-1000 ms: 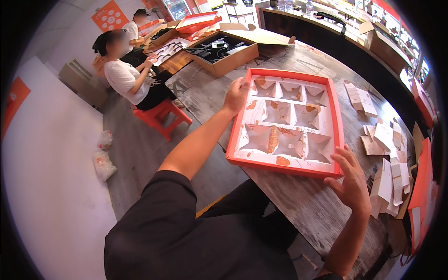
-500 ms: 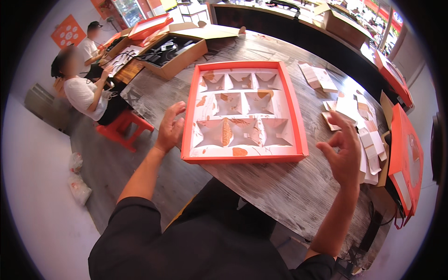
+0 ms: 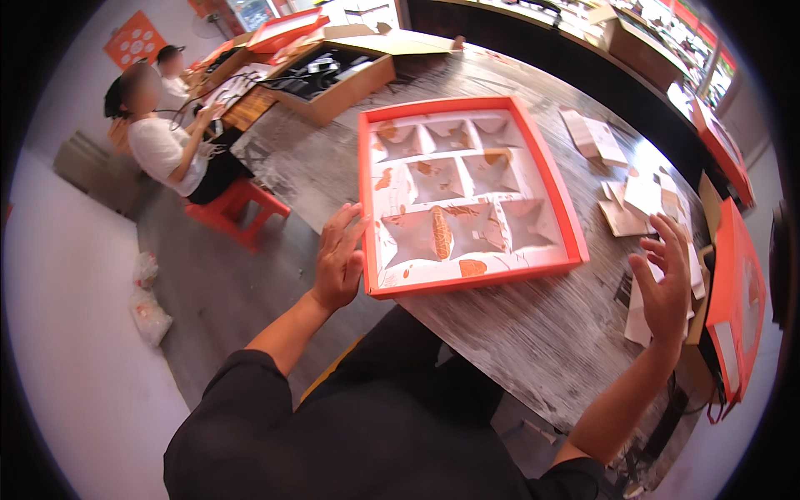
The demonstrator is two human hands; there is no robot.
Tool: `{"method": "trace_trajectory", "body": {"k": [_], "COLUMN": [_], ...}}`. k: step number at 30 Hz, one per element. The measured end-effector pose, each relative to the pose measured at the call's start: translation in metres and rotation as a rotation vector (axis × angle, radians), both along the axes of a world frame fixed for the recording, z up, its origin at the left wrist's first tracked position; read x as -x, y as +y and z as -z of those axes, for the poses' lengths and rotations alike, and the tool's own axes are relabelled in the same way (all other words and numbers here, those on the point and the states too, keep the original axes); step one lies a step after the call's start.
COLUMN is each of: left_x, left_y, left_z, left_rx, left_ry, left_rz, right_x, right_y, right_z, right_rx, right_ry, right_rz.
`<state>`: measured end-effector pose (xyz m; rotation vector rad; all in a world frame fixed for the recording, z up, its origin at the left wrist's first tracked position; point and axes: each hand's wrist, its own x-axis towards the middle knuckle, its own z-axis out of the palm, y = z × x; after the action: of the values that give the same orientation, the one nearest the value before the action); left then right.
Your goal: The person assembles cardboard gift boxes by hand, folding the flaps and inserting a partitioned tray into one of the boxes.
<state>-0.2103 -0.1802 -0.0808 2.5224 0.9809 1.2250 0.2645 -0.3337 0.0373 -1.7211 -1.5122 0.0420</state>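
A shallow red open box [image 3: 572, 208] lies on the table in front of me. Inside it is a white insert [image 3: 400, 193] with an orange and brown print, folded into several star-edged compartments. My left hand [image 3: 340, 260] is at the box's left wall, fingers stretched upward, with the fingertips at or very near the wall. Some way off the box's right side, my right hand [image 3: 664, 283] hangs in the air, fingers spread and holding nothing. Behind and beside it lie folded white card pieces [image 3: 627, 218], partly hidden by the hand.
A grey wood-grain table [image 3: 533, 333] carries everything. At its right edge stand a brown carton and a red case [image 3: 733, 308]. A brown carton [image 3: 329, 98] with black items sits at the far left. Two people sit beyond it, one on a red stool [image 3: 237, 212].
The whole view has shifted, so the scene sits farther right. My left hand has come closer to the box's left wall. My right hand has moved away from the box, to the right.
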Motion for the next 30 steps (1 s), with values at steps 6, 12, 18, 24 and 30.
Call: {"method": "trace_trajectory", "body": {"k": [6,12,18,24,30], "left_x": [-0.026,-0.062,-0.094,-0.118,-0.122], "left_y": [-0.037,-0.032,-0.034,-0.034,-0.033], "left_z": [-0.009,-0.015,-0.019,-0.026,-0.019], "left_rx": [-0.12,-0.109,-0.115,-0.152,-0.158], "left_ry": [0.216,0.058,0.096,0.095,0.071], "left_rz": [0.102,0.237,0.263,0.305,0.288], "right_x": [-0.007,-0.035,-0.056,-0.071,-0.077], "right_y": [-0.009,-0.03,-0.048,-0.058,-0.059], "right_z": [-0.006,-0.011,-0.013,-0.008,-0.006], "right_rx": [-0.023,-0.069,-0.076,0.024,0.068], "right_ry": [0.018,0.037,0.041,0.072,0.094], "right_rz": [0.044,0.184,0.363,0.521,0.516]}}
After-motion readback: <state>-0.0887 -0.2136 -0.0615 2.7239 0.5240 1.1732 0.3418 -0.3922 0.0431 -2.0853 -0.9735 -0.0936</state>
